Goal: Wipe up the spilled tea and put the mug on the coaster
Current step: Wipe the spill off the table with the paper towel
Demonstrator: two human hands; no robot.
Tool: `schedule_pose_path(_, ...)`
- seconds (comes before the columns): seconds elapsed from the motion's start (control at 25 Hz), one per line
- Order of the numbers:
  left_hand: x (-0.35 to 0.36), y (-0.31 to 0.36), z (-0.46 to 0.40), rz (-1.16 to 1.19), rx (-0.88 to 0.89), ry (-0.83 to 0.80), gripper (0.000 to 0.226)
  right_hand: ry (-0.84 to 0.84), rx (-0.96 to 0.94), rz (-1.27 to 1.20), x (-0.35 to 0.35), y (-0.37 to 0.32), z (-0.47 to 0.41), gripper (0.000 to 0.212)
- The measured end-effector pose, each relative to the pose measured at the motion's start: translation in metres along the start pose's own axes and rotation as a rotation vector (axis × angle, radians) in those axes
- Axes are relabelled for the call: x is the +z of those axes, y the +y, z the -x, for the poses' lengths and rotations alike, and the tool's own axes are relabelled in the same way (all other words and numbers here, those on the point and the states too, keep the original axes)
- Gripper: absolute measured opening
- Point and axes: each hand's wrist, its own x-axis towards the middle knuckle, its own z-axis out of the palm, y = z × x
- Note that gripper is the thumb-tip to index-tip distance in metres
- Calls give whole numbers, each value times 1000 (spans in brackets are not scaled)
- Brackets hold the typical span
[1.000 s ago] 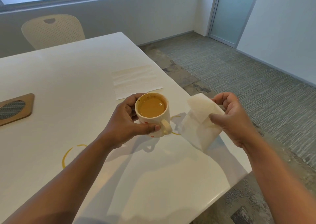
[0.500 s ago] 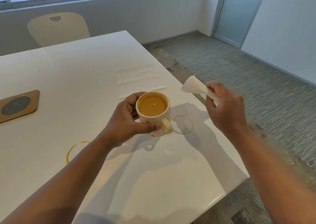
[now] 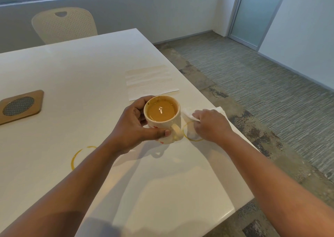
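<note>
My left hand (image 3: 134, 128) grips a cream mug (image 3: 163, 120) full of tea and holds it just above the white table (image 3: 72, 74), handle toward me. Right beside the mug, my right hand (image 3: 210, 124) presses a white paper napkin (image 3: 189, 116) down onto a brown tea ring (image 3: 191, 137) near the table's right edge. A second tea ring (image 3: 79, 156) marks the table to the left, partly hidden by my left forearm. The wooden coaster (image 3: 19, 106) with a mesh centre lies at the far left.
A flat sheet of paper towel (image 3: 150, 81) lies just beyond the mug. A cream perforated chair (image 3: 63, 25) stands behind the table. The table's right edge drops to grey carpet (image 3: 253, 77); a glass door (image 3: 256, 14) is at the back right.
My right hand has come down from mid-air and now presses the napkin on the tea ring right of the mug. The left hand has kept the mug almost still.
</note>
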Motion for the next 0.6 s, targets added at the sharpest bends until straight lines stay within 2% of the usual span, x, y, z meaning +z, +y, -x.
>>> schedule_pose_path(0.08, -1, -3, 1, 11, -2, 0, 84, -72, -60, 9, -1, -5, -2, 19)
schedule_pose_path(0.2, 0, -4, 1, 14, 1, -2, 83, -163, -186, -8, 5, -13, 7, 37)
schedule_pose_path(0.32, 0, -4, 1, 17, 1, -4, 81, -186, -275, -74, 10, -13, 20, 46)
schedule_pose_path(0.6, 3, -5, 1, 17, -4, -8, 85, -232, -206, -236, 0, 8, 53, 53)
